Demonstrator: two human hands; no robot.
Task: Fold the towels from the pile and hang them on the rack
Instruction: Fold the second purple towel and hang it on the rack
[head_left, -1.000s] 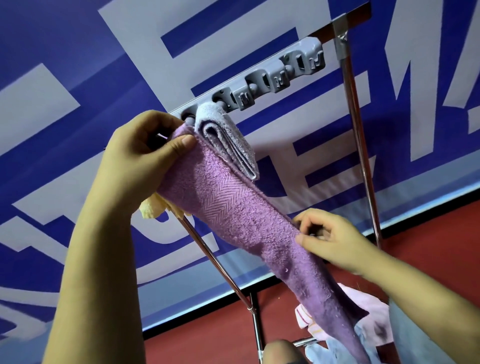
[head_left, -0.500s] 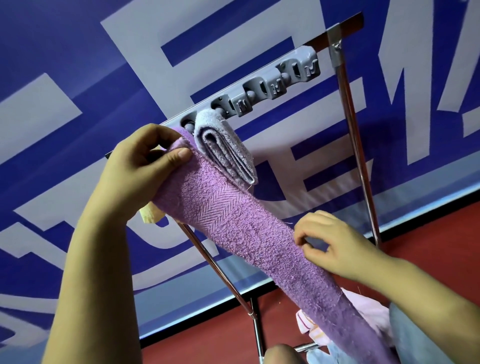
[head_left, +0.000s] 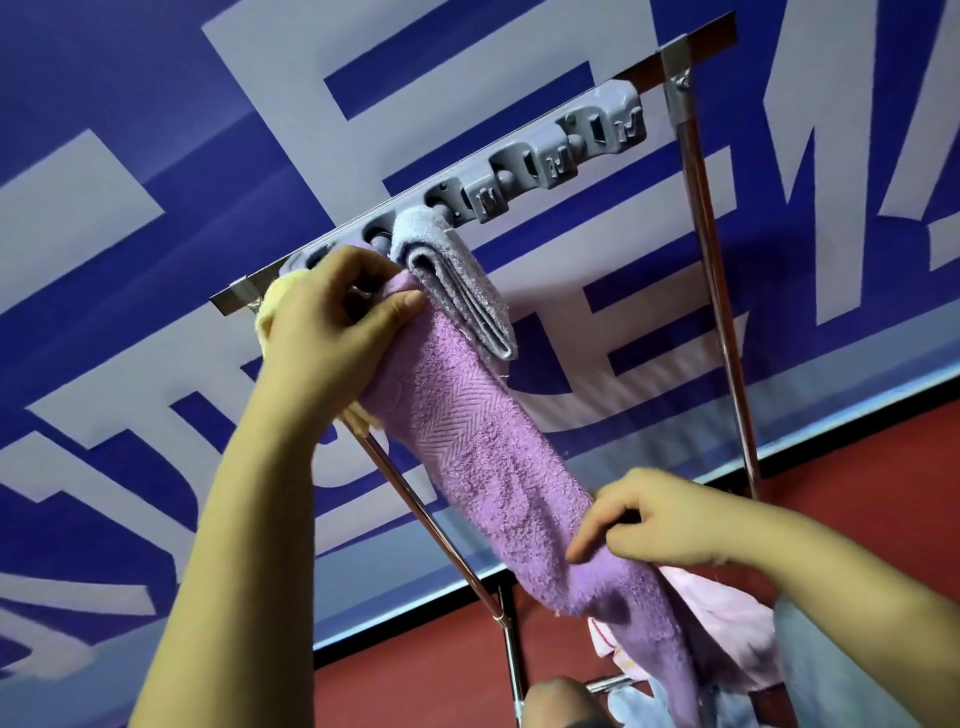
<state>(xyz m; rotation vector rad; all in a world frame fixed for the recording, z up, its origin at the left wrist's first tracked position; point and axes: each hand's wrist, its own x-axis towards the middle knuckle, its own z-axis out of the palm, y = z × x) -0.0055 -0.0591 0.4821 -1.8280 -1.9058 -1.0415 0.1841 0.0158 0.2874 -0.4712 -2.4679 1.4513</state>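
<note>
**Purple towel at the rail, not yet settled**

Your left hand (head_left: 332, 332) has its fingers (head_left: 402, 301) closed on the top end of the purple towel (head_left: 483, 467), pressing it against the rack (head_left: 711, 291) rail just beside the folded grey towel (head_left: 457, 291). Your right hand (head_left: 654, 525), down at 4 o'clock from the left, pinches the towel's lower stretch between thumb and curled fingers.

The likely trouble: the towel runs slanted, with most of its length on your side of the rail. Release now and that weight would probably drag it off. Pushing its top end in could also nudge the grey towel, which touches it at 1 o'clock. A yellow cloth (head_left: 270, 317) sits mostly hidden under your left hand, so you cannot see whether it is bunching.

The rail carries a grey clip strip (head_left: 545, 161). Behind stands a blue wall with large pale lettering; the floor (head_left: 857, 467) is red, with pink fabric (head_left: 727, 623) lying low at 5 o'clock.
</note>
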